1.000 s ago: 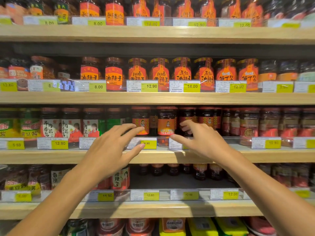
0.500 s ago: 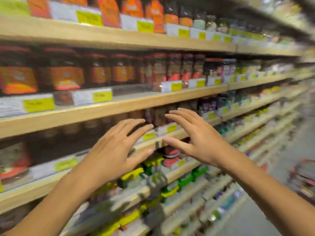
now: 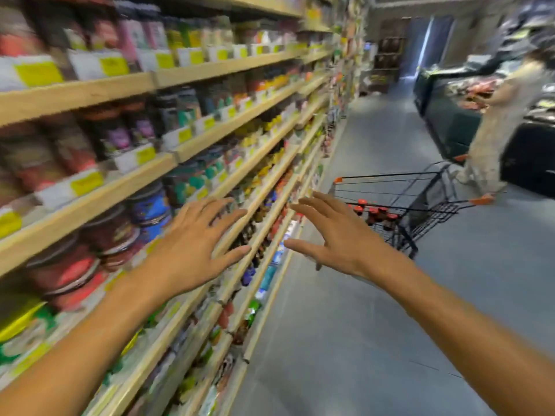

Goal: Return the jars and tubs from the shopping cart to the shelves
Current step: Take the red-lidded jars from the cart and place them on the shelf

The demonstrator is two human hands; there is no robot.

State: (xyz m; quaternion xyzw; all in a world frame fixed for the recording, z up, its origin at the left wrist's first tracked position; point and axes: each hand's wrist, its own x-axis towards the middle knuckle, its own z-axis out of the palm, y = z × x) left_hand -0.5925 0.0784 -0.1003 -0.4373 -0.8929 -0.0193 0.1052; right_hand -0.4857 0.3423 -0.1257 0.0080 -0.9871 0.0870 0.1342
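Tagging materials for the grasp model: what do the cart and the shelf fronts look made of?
Shopping cart: looks like thin metal wire with a dark coating, seen in the open grid walls; the orange corner caps are probably plastic. Shelf fronts: pale, matt, wood-look edging; real wood or laminate cannot be told through the blur.

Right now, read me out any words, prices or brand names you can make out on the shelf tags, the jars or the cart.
None can be read; the picture is smeared by motion.
Yellow-and-white price tags on the wooden shelf edges: blurred, no digits legible.
Labels on the red-lidded jars and blue tubs: blurred.
Red-capped jars in the black wire shopping cart: too small to read.
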